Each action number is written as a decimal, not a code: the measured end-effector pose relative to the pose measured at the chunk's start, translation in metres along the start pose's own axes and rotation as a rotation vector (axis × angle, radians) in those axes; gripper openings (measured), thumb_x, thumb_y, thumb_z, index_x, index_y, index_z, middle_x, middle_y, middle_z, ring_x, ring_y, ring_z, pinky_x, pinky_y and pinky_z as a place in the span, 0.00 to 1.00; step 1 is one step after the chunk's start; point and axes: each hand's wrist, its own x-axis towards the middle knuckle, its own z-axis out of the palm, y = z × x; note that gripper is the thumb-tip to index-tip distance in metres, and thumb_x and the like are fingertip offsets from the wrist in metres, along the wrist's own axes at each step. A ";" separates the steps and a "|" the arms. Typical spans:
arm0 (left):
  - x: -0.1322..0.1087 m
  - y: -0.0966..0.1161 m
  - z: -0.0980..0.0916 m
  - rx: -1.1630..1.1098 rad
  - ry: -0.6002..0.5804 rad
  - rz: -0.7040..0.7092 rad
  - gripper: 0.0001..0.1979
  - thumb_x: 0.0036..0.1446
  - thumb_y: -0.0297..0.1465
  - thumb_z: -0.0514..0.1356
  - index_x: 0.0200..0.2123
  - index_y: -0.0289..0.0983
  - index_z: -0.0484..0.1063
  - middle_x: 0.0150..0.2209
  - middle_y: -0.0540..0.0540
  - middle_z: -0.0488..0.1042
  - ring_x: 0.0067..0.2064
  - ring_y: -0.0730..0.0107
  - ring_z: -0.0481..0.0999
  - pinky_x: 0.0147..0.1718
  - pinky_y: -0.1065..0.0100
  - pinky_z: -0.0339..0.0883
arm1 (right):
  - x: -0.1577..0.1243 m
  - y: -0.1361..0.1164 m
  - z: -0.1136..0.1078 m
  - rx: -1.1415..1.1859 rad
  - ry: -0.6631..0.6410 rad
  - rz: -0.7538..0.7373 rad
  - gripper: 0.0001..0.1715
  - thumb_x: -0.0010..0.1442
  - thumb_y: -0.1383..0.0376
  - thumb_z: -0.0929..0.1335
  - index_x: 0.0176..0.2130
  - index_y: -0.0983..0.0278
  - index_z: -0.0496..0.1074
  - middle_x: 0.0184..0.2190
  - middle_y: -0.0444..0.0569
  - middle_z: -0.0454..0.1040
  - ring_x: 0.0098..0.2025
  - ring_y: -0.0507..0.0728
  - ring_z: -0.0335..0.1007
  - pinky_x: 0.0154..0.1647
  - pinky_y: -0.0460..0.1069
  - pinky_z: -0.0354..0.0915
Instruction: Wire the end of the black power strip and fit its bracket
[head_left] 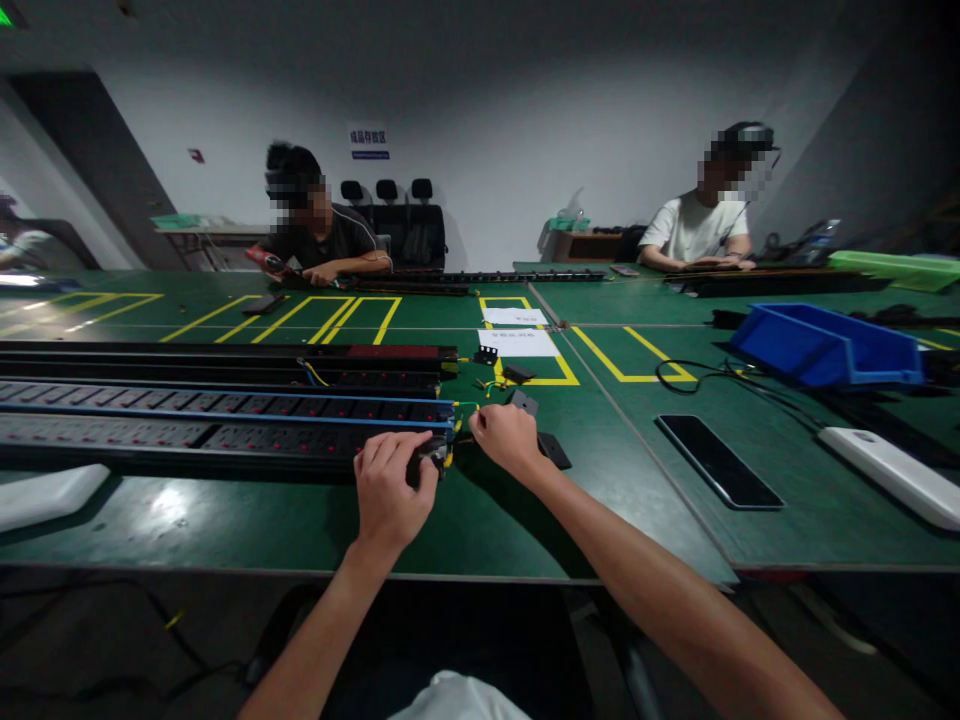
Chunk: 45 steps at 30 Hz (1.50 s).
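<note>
Long black power strips lie side by side on the left of the green table, their ends near the middle. My left hand (394, 485) is wrapped over the end of the nearest power strip (277, 440), thumb at its tip. Just right of that end, my right hand (506, 435) is closed in a fist, fingertips turned toward the strip; what it pinches is hidden. Yellow-green wires (466, 404) stick out of the strip ends close to it. Small black end pieces (555, 450) lie beside and behind my right hand.
On the right lie a smartphone (718, 462), a white elongated device (892, 475), a black cable (697, 363) and a blue bin (825, 345). Paper sheets (519, 343) lie ahead. Two people work across the table (630, 480). Another white piece (52, 495) rests at left.
</note>
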 end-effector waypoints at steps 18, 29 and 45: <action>-0.003 -0.001 0.010 0.144 -0.117 0.011 0.19 0.61 0.35 0.58 0.54 0.43 0.75 0.61 0.42 0.71 0.64 0.47 0.66 0.62 0.42 0.53 | 0.003 -0.003 0.001 0.290 -0.065 -0.004 0.25 0.68 0.61 0.59 0.27 0.64 0.77 0.29 0.52 0.78 0.30 0.55 0.70 0.28 0.47 0.47; -0.004 0.000 0.010 0.145 -0.115 0.014 0.19 0.61 0.34 0.58 0.54 0.43 0.75 0.62 0.42 0.71 0.64 0.48 0.66 0.63 0.43 0.52 | 0.006 -0.001 0.006 0.388 -0.043 -0.034 0.25 0.66 0.63 0.59 0.23 0.65 0.74 0.22 0.49 0.74 0.25 0.53 0.64 0.27 0.47 0.47; -0.004 0.002 0.009 0.165 -0.135 0.016 0.20 0.61 0.34 0.57 0.55 0.42 0.75 0.62 0.42 0.70 0.65 0.48 0.65 0.63 0.44 0.52 | 0.001 -0.006 0.009 0.214 0.028 0.033 0.26 0.67 0.58 0.59 0.29 0.64 0.79 0.28 0.54 0.79 0.29 0.57 0.71 0.27 0.49 0.47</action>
